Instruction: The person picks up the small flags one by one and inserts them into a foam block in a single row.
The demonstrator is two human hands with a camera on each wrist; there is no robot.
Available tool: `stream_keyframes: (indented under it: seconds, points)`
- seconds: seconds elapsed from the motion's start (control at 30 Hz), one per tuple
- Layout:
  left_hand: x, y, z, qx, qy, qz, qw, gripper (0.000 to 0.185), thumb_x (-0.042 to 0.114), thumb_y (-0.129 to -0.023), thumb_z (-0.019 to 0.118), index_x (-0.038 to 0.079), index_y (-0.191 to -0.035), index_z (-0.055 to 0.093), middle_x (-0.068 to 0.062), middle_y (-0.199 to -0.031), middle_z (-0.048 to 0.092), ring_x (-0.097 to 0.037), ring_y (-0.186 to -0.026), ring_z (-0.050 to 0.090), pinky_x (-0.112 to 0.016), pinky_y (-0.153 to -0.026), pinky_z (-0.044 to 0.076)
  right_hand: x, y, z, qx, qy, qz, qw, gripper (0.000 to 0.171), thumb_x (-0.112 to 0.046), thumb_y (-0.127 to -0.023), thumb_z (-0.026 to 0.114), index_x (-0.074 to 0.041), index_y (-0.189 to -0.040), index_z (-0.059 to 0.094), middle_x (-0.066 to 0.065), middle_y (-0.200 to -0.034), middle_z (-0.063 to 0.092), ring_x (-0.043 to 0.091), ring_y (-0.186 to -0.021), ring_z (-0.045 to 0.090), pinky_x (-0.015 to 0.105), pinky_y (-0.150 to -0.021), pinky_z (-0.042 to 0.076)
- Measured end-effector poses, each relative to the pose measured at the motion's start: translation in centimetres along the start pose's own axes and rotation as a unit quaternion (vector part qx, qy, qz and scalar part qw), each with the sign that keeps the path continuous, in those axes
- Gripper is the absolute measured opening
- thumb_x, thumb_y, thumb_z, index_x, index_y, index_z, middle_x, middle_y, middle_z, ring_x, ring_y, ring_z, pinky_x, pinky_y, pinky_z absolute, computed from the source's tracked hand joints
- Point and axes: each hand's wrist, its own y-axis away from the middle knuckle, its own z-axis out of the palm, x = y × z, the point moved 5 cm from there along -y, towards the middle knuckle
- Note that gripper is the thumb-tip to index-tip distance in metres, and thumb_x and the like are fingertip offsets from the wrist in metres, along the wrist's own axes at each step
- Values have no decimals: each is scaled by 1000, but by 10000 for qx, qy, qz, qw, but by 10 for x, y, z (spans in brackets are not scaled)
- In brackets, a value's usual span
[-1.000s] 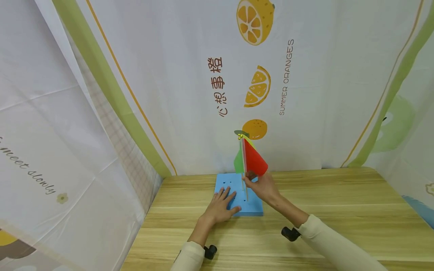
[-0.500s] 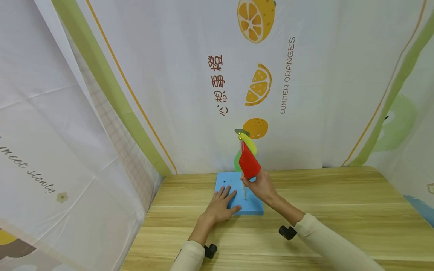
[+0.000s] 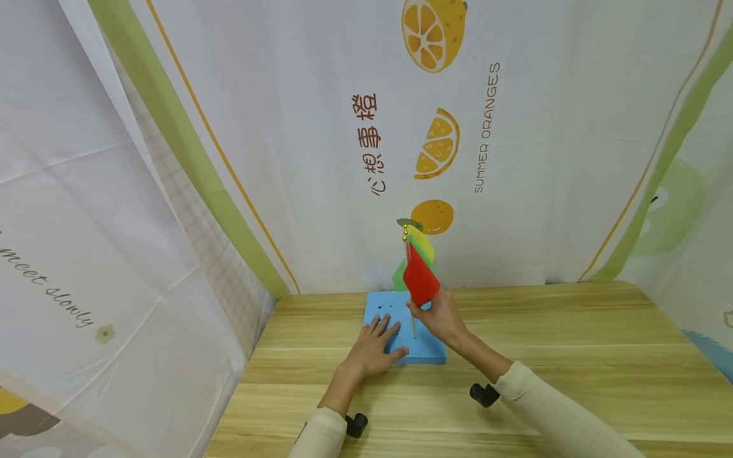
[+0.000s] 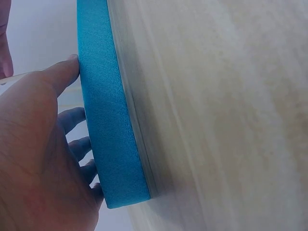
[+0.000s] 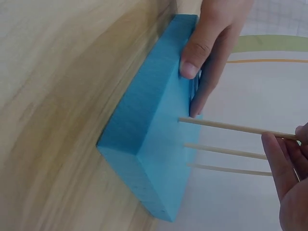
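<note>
A blue foam block [image 3: 426, 348] with small holes lies on the wooden table. My left hand [image 3: 368, 351] rests on its left part, fingers spread. My right hand [image 3: 443, 318] pinches the thin wooden stick of a red flag [image 3: 420, 278] over the block's right half. In the right wrist view this flag stick [image 5: 226, 126] meets the block's top face at its lower end. Two more sticks stand in the block behind it. A green flag [image 3: 399, 277] and a yellow flag [image 3: 422, 242] show behind the red one, partly hidden.
Small gold beads [image 3: 405, 233] top the sticks. A white curtain [image 3: 298, 159] printed with oranges hangs right behind the table's far edge. Black camera mounts [image 3: 483, 394] sit under both wrists, close over the wooden table [image 3: 572, 356].
My right hand has brought the red flag slightly left and down, and the stick's lower end now meets the block. The red cloth has turned. My left hand stays in place.
</note>
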Motion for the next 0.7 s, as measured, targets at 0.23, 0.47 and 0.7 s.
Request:
stream_keyframes:
  seconds: [0.23, 0.47, 0.7]
  points:
    - [0, 1, 1, 2, 38, -37, 10000, 74, 59, -106, 55, 18, -166, 41, -11, -178, 26, -39, -166, 18, -59, -134, 19, 7, 5, 4, -22, 226, 80, 9997, 28, -7, -92, 83, -1, -113, 65, 6, -88, 74, 16, -77, 72, 26, -71, 60]
    - [1, 1, 1, 10, 64, -20, 10000, 75, 58, -106, 57, 16, -166, 41, -13, -178, 26, -40, -166, 18, -61, -134, 19, 8, 6, 3, -32, 65, -29, 10000, 27, -5, -92, 83, -2, -111, 65, 6, -89, 75, 17, -79, 72, 36, -75, 64]
    - [1, 1, 1, -28, 117, -93, 9999, 75, 58, -106, 56, 17, -167, 40, -11, -178, 24, -39, -167, 16, -59, -135, 18, 8, 6, 3, -131, 2, -63, 9999, 35, -7, -92, 84, -3, -120, 65, 6, -100, 77, 21, -92, 74, 34, -84, 64]
